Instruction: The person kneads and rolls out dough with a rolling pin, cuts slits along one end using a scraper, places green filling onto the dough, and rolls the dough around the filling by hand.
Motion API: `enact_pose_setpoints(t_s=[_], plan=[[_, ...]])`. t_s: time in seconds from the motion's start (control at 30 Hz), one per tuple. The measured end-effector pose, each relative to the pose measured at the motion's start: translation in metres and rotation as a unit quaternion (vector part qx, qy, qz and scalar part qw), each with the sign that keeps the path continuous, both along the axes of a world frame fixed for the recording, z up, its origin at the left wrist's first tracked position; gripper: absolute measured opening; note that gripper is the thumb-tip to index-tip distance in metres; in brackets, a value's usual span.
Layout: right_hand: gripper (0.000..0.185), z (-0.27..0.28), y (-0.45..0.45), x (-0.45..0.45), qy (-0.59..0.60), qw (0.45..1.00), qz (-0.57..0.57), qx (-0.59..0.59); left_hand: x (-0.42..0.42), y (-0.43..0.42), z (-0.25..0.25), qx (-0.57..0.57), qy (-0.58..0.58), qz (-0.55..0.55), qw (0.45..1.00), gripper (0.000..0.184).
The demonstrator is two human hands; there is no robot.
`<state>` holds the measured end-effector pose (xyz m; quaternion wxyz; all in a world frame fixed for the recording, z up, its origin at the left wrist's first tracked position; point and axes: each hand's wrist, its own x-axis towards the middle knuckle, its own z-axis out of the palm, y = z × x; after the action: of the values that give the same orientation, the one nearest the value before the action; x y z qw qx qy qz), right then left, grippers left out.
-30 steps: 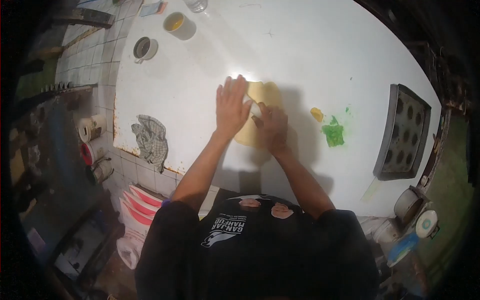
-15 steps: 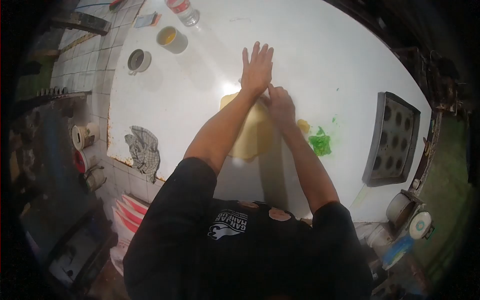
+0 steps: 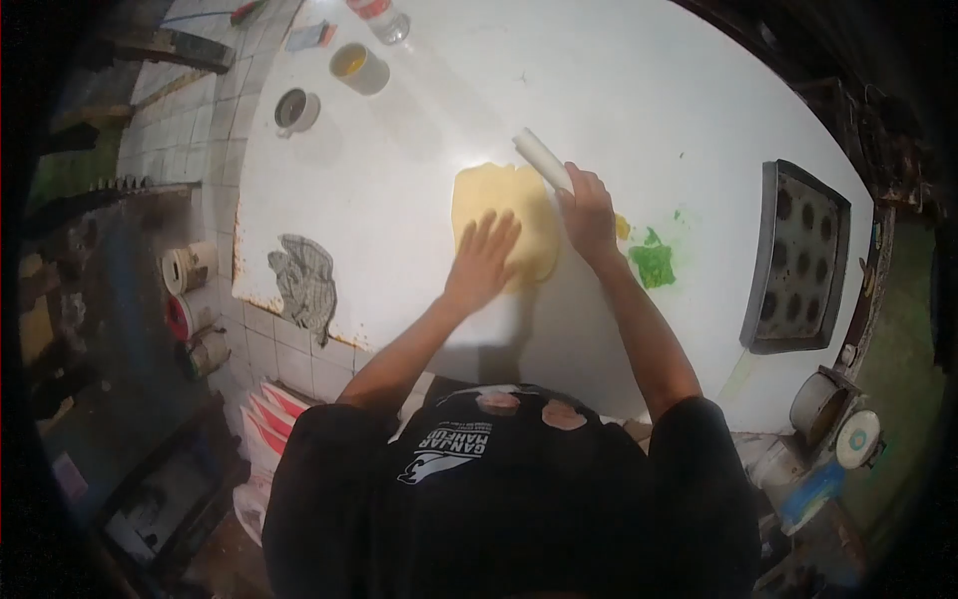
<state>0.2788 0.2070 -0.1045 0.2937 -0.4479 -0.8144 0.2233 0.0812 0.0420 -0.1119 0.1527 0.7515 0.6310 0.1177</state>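
The flat sheet of yellow dough (image 3: 509, 195) lies on the white table (image 3: 399, 200), under the left hand (image 3: 482, 263) and to the left of the right hand's fingers. The left fingers are open and slightly spread, laid over the near part of the sheet with nothing gripped, tips pointing away from the body. The right hand (image 3: 589, 212) has its fingers curled closed around the near end of a white rolling pin (image 3: 544, 161), which slants away and leftward from them, beside the sheet's far right edge; whether it touches the dough or table is unclear. Just right of the right hand are a small yellow piece (image 3: 623, 227) and a green patch (image 3: 653, 263); well beyond them sits a dark tray with round hollows (image 3: 799, 257). Well left of the left fingers lies a crumpled checked cloth (image 3: 304, 285). Farther away and left stand a mug (image 3: 296, 112), a cup with yellow contents (image 3: 359, 70) and a clear bottle (image 3: 387, 24).
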Motion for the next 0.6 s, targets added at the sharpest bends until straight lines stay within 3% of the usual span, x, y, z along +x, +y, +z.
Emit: enact_pose_setpoints(t_s=[0.07, 0.2, 0.23, 0.37, 0.43, 0.53, 0.6], plan=[[0.043, 0.001, -0.022, 0.011, -0.035, 0.999, 0.025, -0.027, 0.016, -0.047, -0.002, -0.032, -0.028, -0.003, 0.999, 0.079], [0.044, 0.0, -0.067, 0.03, -0.083, 0.987, 0.132, 0.035, 0.022, -0.07, 0.025, -0.082, -0.119, -0.028, 0.989, 0.083], [0.044, -0.001, -0.072, 0.033, -0.107, 0.982, 0.155, 0.034, 0.023, -0.069, 0.033, -0.042, -0.094, -0.01, 0.995, 0.085], [0.044, -0.021, -0.057, 0.03, -0.115, 0.969, 0.219, 0.018, 0.018, -0.001, 0.012, 0.003, 0.002, 0.08, 0.997, 0.08], [0.046, -0.033, -0.029, 0.019, -0.153, 0.965, 0.185, 0.108, 0.005, 0.043, -0.015, 0.023, 0.037, 0.097, 0.994, 0.076], [0.05, -0.053, 0.016, 0.002, -0.147, 0.971, 0.186, 0.009, -0.019, 0.105, -0.022, 0.062, 0.101, 0.154, 0.981, 0.075], [0.05, -0.031, 0.036, -0.011, -0.158, 0.961, 0.199, 0.111, -0.033, 0.139, -0.014, 0.093, 0.098, 0.158, 0.978, 0.074]])
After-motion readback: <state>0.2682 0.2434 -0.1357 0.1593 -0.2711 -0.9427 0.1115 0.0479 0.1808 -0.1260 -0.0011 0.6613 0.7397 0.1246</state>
